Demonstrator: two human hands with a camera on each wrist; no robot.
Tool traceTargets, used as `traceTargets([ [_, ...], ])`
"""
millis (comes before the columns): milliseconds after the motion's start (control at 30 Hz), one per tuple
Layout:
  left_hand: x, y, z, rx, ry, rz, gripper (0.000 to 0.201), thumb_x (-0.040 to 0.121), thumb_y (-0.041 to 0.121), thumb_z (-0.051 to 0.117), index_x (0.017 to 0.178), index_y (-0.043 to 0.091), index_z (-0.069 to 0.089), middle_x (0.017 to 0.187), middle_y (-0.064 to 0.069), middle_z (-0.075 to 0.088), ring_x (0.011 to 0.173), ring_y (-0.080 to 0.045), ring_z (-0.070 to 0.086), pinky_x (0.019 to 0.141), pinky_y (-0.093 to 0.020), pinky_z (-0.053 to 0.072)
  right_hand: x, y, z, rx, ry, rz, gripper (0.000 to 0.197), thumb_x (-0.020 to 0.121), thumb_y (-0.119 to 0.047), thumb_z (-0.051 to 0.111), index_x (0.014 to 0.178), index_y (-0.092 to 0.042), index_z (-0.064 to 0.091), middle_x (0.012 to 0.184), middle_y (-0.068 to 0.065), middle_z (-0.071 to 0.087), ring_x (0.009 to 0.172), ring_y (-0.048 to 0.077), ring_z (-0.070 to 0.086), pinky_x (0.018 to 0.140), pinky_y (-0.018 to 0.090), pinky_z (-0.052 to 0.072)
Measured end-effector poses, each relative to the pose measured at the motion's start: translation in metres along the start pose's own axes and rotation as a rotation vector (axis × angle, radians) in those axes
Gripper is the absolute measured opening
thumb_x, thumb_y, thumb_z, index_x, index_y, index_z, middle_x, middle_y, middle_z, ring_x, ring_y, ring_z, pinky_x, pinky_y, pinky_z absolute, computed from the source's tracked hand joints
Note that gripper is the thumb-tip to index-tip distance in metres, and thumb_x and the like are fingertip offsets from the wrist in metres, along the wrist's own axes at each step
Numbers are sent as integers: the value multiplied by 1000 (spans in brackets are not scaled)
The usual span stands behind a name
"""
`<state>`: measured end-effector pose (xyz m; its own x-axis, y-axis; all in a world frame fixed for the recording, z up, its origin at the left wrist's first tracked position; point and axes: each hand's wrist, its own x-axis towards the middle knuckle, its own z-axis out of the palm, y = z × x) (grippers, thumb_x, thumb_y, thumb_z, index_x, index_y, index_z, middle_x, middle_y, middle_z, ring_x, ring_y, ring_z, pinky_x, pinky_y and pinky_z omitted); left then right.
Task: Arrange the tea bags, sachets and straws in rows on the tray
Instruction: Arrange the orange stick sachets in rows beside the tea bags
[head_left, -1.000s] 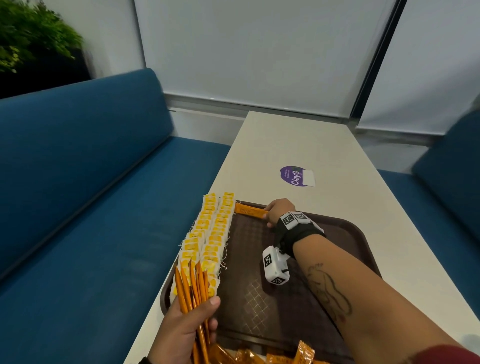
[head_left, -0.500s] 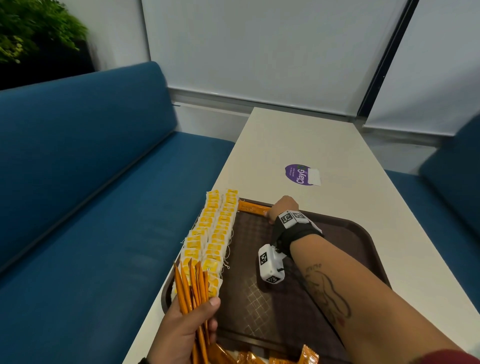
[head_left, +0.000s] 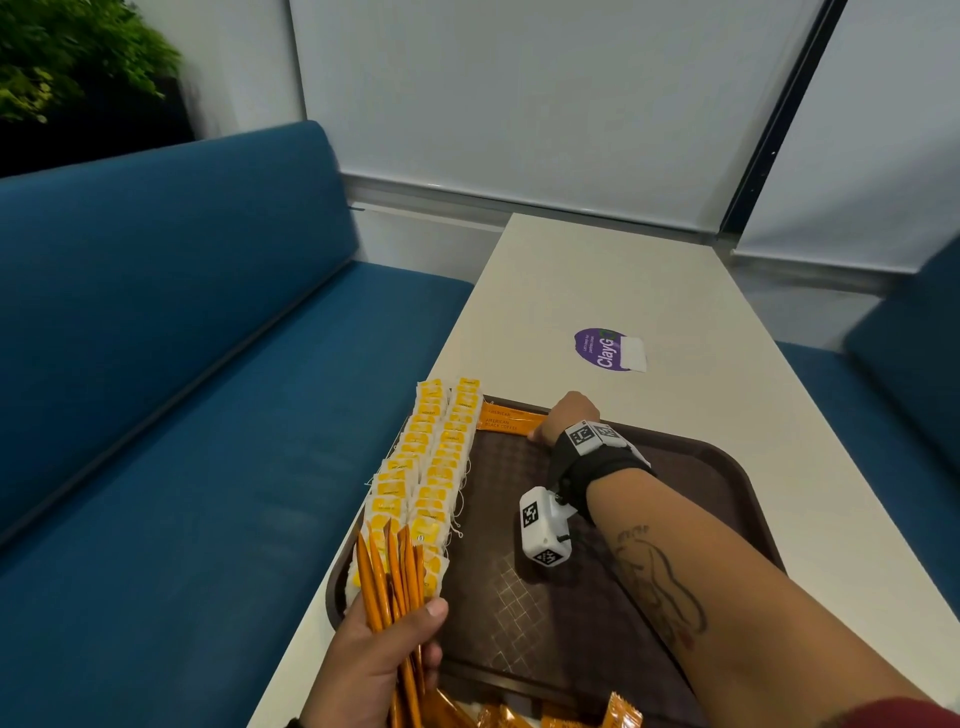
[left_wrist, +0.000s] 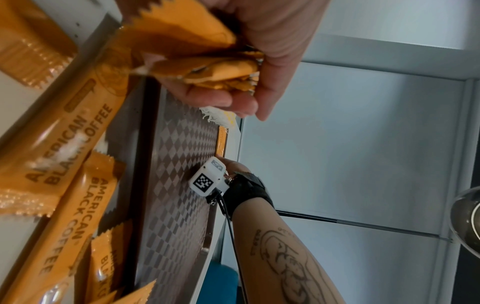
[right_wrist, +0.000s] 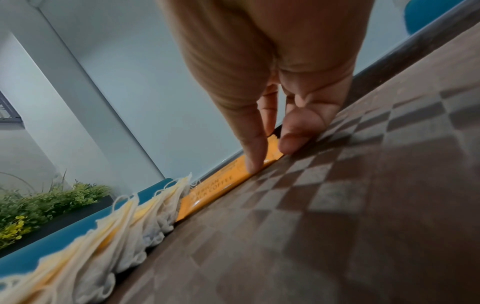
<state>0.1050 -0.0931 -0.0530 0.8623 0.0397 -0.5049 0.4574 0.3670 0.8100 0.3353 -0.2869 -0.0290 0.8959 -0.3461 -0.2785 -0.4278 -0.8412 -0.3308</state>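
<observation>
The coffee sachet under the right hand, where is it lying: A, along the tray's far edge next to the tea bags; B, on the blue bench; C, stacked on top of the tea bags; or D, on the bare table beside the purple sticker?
A: the right hand presses the coffee sachet flat along the far rim of the tray, its end meeting the tea bags.

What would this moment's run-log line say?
right hand: pressing coffee sachet at tray far edge | left hand: holding sachets | tea bags: two rows
</observation>
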Motion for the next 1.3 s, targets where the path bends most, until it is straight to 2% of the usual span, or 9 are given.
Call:
traceTargets([
  [167,1,0,0,17,-9,2,31,77,12,70,105,14,56,53,-11,57,48,-23,56,49,-31,47,-1,-2,-2,-40,-9,-31,41,84,-32,70,112,-5,57,115,8,63,107,22,60,87,26,45],
  [333,1,0,-2,20,-14,3,35,76,12,71,108,14,56,56,-12,58,49,-24,57,46,-30,47,3,-1,-1,-21,0,-52,45,80,-30,74,114,-5,56,117,9,61,109,24,59,78,26,43],
  [533,3,1,-2,-11,-19,-9,36,75,12,71,108,14,57,55,-11,58,46,-22,57,47,-30,47,4,1,-2,-5,6,-38,41,81,-27,74,112,-5,57,115,10,62,107,24,60,75,25,42],
  [667,2,0,-1,-17,-24,-12,34,75,11,71,106,14,56,54,-11,58,46,-22,57,47,-30,48,4,1,0,-3,30,-51,42,81,-25,74,113,-5,56,117,10,61,108,25,60,80,26,44],
  [800,1,2,1,-15,-40,-14,31,76,10,70,104,13,57,54,-11,57,47,-22,56,46,-30,48,4,-1,-1,-7,44,-70,35,84,-21,71,111,-3,58,116,11,63,107,23,61,78,24,44],
  [933,0,3,2,-25,-39,-24,35,73,10,72,105,12,58,56,-11,58,48,-22,57,47,-30,48,3,0,-1,6,34,-39,28,84,-22,71,103,-7,59,113,11,64,103,23,62,78,24,45],
  [1100,-3,7,4,-18,-60,-49,32,75,10,71,103,12,57,59,-13,58,48,-22,58,44,-29,49,0,-1,-1,-1,29,-28,38,84,-28,71,111,-4,59,113,9,64,104,22,62,78,23,45],
  [1300,-7,8,5,-14,-97,-62,31,77,12,69,105,11,56,60,-13,63,50,-22,60,48,-31,53,2,3,2,25,30,19,50,80,-37,73,114,-7,54,114,8,63,106,23,61,84,26,46],
])
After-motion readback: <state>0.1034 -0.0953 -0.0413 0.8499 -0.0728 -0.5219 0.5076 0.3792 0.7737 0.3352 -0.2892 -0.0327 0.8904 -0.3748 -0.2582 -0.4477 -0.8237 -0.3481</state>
